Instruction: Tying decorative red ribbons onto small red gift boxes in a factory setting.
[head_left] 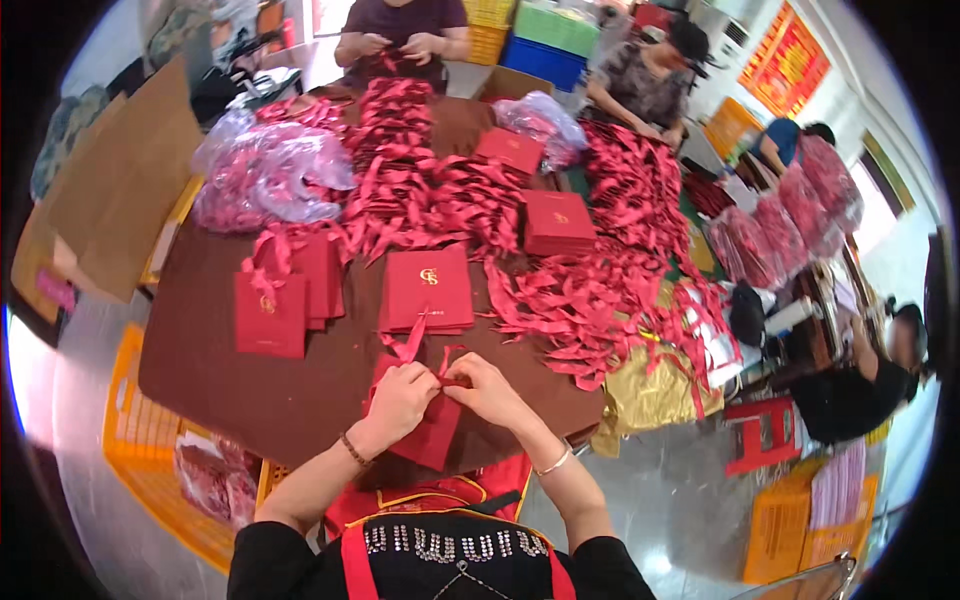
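Flat on the brown table near its front edge lies a red paper gift bag (430, 440). A red ribbon (408, 343) runs up from its top. My left hand (400, 398) is closed over the ribbon at the bag's upper part. Beside it, fingertips close together, my right hand (484, 388) pinches another bit of ribbon; the exact grip is partly hidden by the fingers. Just beyond my hands is a stack of flat red bags (428, 290) with gold print. To the left, several red bags with ribbon handles (270, 325) lie overlapping.
Loose red ribbons (560, 310) and ribboned bags cover the table's far and right parts. A bag stack (558, 222) and a plastic-wrapped bundle (275, 175) sit further back. Co-workers sit beyond the table and at right. Orange crates (150, 480) and a red stool (760, 435) flank it.
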